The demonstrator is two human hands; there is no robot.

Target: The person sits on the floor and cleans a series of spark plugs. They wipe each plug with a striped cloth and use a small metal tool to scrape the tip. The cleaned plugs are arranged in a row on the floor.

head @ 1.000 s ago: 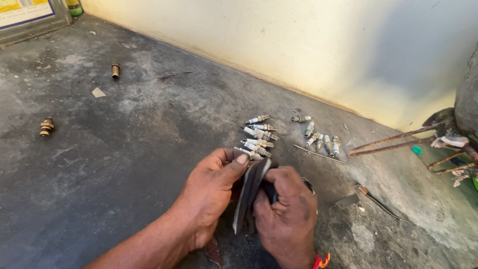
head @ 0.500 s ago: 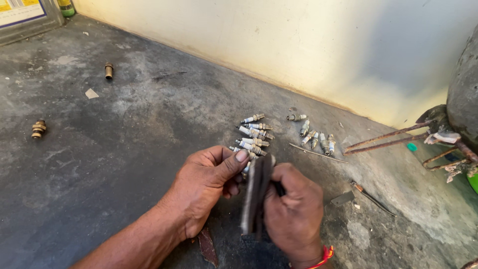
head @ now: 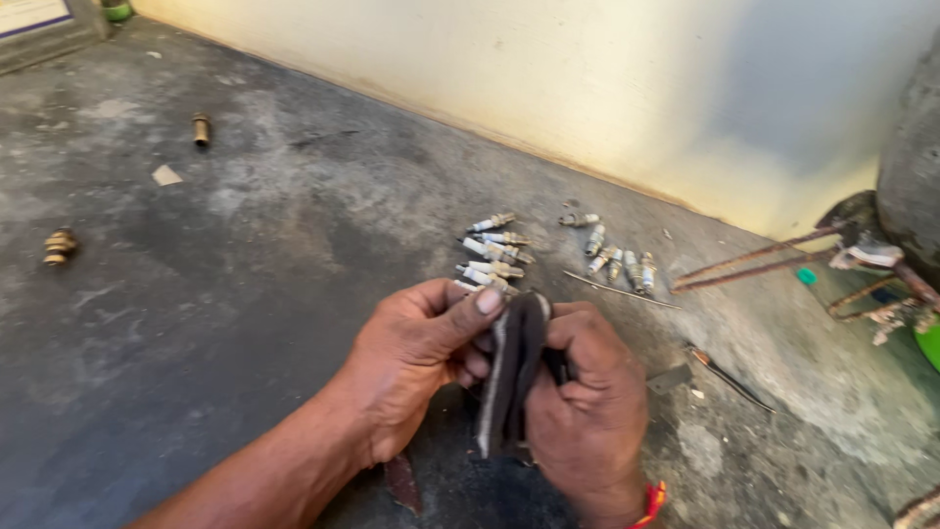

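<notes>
My left hand (head: 411,362) and my right hand (head: 587,411) are pressed together around a dark folded sheet (head: 509,372), likely abrasive paper, held upright above the concrete floor. My left thumb lies across its top edge. My right fist closes on the sheet's other side, and something small may be wrapped inside; it is hidden. Just beyond my hands lies a cluster of several spark plugs (head: 494,253), with a second smaller group (head: 615,257) to its right.
A thin metal rod (head: 620,290) lies beside the plugs. Rusty rods (head: 754,263) and a dark rounded object (head: 911,167) stand at the right. Brass fittings (head: 59,245) (head: 201,128) sit at the left. A cream wall (head: 548,78) borders the floor. A small tool (head: 729,377) lies near my right hand.
The view has shifted slightly, and my hands have drawn closer around the folded sheet. My right fist has turned a little on it.
</notes>
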